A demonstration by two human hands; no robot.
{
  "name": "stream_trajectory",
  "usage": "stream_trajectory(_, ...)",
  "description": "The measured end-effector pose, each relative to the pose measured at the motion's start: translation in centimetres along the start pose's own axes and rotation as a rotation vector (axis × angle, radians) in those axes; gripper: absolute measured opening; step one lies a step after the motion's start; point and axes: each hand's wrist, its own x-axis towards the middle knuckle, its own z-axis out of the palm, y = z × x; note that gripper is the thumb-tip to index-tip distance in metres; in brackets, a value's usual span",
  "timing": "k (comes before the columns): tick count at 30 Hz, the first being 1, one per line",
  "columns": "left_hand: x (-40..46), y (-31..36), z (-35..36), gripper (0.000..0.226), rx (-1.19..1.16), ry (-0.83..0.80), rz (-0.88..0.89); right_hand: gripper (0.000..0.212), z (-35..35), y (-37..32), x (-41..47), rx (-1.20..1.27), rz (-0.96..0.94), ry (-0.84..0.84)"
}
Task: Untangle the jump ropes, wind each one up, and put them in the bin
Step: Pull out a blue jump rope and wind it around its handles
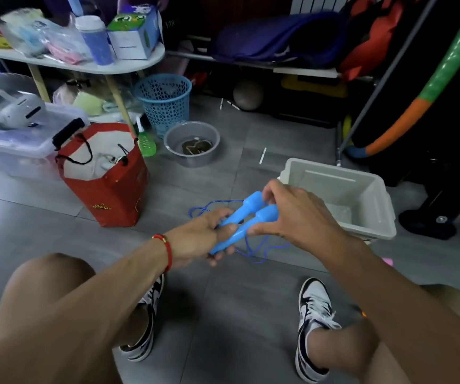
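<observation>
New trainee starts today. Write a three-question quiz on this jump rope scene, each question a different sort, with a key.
1. True or false: the grey bin already holds a wound jump rope.
2. Which hand grips the lower ends of the two blue handles? A) left hand B) right hand C) neither
3. Fill in: the thin blue cord hangs in loose ____ below the hands.

Key
1. False: no rope shows in the bin.
2. A: the left hand grips the lower ends, while the right hand pinches the handles nearer their tops.
3. Loops: it is not yet wound.
</observation>
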Motion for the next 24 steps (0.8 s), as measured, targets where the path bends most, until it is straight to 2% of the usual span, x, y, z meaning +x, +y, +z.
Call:
stream_trajectory(2,0.1,0.3,0.3,0.024,-0.060,-0.038,0.001,0.074,-0.3,0.7,0.3,0.158,0.064,0.043)
stream_trajectory(5,0.0,0.8,0.7,0.027,-0.134,-0.108,0.048,0.083,-1.1,1.9,0.6,0.358,-0.007,-0.043)
stream_trajectory(6,-0.1,1.1,0.7,0.028,-0.148,-0.137,0.059,0.080,-1.3,2.1,0.6,0.385,-0.031,-0.095)
stream_trajectory(8,-0.3,1.4,0.9,0.029,-0.169,-0.182,0.062,0.062,-1.7,2.1,0.7,0.416,-0.041,-0.160)
stream_trajectory(10,-0.5,1.6,0.9,0.029,-0.212,-0.201,0.062,0.050,-1.9,2.2,0.9,0.438,-0.042,-0.152)
stream_trajectory(13,-0.7,2.0,0.6,0.020,-0.198,-0.188,0.049,0.048,-2.1,2.1,1.3,0.465,-0.054,-0.115)
stream_trajectory(16,-1.0,2.0,0.5,0.011,-0.021,-0.216,0.024,0.042,-1.6,1.8,1.4,0.417,-0.066,-0.123)
stream_trajectory(18,-1.0,1.7,0.3,0.010,0.013,-0.202,0.010,0.049,-1.3,1.8,1.5,0.398,-0.028,-0.144)
stream_trajectory(20,-0.9,1.6,0.0,0.009,-0.096,-0.166,-0.010,0.057,-1.5,2.6,1.9,0.437,0.035,-0.137)
stream_trajectory(24,-1.0,2.5,-0.7,0.023,-0.532,-0.092,-0.001,0.058,-2.2,4.0,2.6,0.505,0.087,-0.150)
